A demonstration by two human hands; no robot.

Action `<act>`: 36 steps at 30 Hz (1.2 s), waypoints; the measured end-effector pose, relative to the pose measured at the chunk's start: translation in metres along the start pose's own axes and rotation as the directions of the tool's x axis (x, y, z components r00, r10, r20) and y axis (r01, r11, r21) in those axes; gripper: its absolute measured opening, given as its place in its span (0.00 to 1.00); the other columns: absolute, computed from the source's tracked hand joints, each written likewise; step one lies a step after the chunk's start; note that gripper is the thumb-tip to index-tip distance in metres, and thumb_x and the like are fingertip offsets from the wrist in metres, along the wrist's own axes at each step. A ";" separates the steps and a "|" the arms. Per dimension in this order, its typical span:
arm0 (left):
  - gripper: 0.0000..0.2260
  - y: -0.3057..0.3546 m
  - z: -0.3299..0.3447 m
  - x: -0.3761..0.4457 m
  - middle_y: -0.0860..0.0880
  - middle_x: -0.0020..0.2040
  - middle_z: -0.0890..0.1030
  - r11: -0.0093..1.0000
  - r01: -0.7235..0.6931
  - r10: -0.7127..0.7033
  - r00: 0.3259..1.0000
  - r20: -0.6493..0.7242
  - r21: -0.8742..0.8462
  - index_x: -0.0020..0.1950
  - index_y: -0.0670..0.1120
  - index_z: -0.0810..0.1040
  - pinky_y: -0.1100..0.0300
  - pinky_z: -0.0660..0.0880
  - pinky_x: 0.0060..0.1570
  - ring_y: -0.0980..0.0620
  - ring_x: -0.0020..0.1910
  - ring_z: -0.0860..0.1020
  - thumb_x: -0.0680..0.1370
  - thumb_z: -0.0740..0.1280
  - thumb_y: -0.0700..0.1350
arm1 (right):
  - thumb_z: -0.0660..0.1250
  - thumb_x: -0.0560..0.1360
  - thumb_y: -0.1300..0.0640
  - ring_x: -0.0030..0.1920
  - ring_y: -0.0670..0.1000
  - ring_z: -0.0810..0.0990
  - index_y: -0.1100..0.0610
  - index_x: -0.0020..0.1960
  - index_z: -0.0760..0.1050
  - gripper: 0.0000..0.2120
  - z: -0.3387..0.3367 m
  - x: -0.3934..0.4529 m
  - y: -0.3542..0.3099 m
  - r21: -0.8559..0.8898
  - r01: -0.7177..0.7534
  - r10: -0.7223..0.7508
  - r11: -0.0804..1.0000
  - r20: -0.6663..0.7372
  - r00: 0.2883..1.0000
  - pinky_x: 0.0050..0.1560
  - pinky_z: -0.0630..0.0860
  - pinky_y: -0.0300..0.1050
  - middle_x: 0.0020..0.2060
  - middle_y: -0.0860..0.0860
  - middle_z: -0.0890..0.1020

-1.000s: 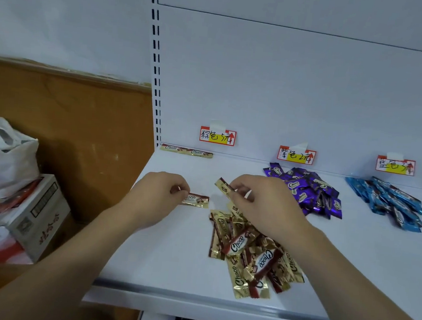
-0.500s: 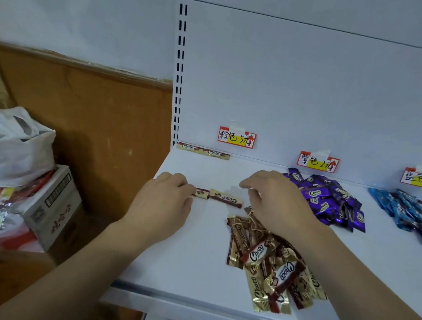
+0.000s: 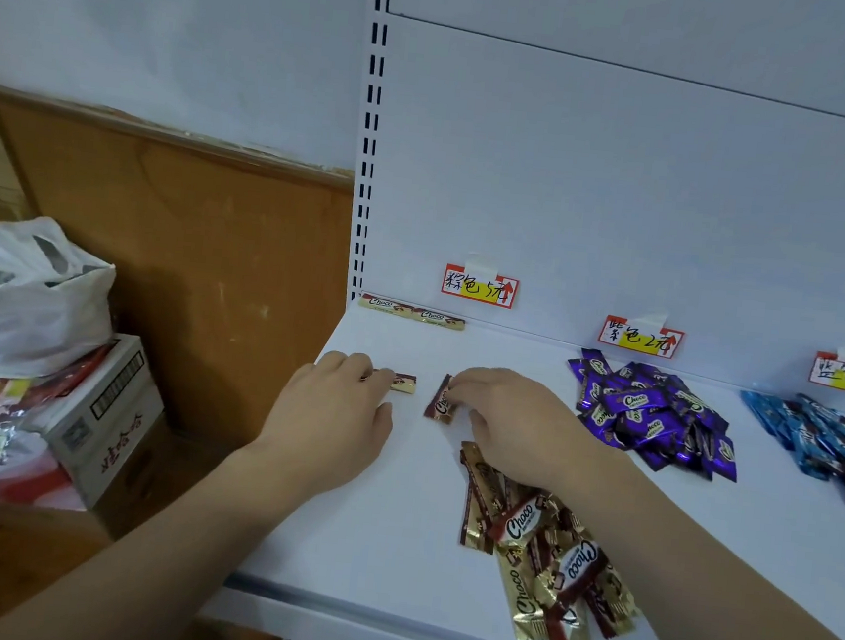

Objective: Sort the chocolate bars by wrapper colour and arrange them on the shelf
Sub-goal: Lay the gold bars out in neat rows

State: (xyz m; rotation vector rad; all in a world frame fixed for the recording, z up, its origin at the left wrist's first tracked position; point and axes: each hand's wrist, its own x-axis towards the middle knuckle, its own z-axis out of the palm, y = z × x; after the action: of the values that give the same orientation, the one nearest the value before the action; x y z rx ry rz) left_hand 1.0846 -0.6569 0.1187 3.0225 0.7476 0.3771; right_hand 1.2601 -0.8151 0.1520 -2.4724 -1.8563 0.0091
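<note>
Bar (image 3: 441,400) now tilted, right-hand (image 3: 508,421) pinched.

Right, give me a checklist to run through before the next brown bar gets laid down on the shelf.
1. Left hand holds its brown bar flat on the shelf: ok.
2. Right hand pinches a second brown bar: ok, but it is tilted, not in line.
3. Both bars sit on the side under the brown price tag: ok.
4. Back row of two bars lies straight along the back panel: ok.
5. Purple pile and blue pile are apart from the brown ones: ok.
6. Brown pile is all one colour: cannot tell; bars overlap.
</note>
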 end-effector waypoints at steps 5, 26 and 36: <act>0.22 0.002 -0.001 0.005 0.51 0.62 0.78 0.999 -0.010 0.009 1.000 0.018 0.051 0.68 0.52 0.78 0.51 0.75 0.54 0.47 0.60 0.75 0.84 0.50 0.55 | 0.56 0.84 0.49 0.61 0.57 0.72 0.50 0.70 0.76 0.18 0.001 0.001 -0.001 -0.112 -0.067 0.067 0.991 -0.008 0.998 0.56 0.75 0.52 0.61 0.51 0.75; 0.21 -0.010 0.008 0.043 0.47 0.70 0.72 0.997 0.028 -0.033 0.997 0.072 0.065 0.74 0.50 0.72 0.49 0.70 0.61 0.44 0.68 0.70 0.85 0.52 0.56 | 0.52 0.85 0.42 0.63 0.59 0.69 0.51 0.76 0.69 0.24 0.013 0.043 -0.016 -0.102 -0.207 0.207 0.973 -0.011 0.978 0.61 0.75 0.55 0.63 0.55 0.72; 0.26 -0.024 0.015 0.070 0.46 0.81 0.62 0.997 0.051 -0.042 0.990 0.131 -0.064 0.82 0.49 0.62 0.46 0.65 0.75 0.46 0.81 0.56 0.86 0.51 0.58 | 0.48 0.84 0.39 0.65 0.59 0.69 0.50 0.75 0.68 0.26 0.025 0.071 -0.018 -0.171 -0.286 0.275 0.943 -0.083 0.958 0.60 0.71 0.56 0.67 0.55 0.72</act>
State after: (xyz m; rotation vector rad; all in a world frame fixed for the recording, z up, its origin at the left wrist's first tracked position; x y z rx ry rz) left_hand 1.1372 -0.6028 0.1189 2.9263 0.7779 0.1983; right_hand 1.2619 -0.7411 0.1292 -2.8063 -1.5296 -0.2289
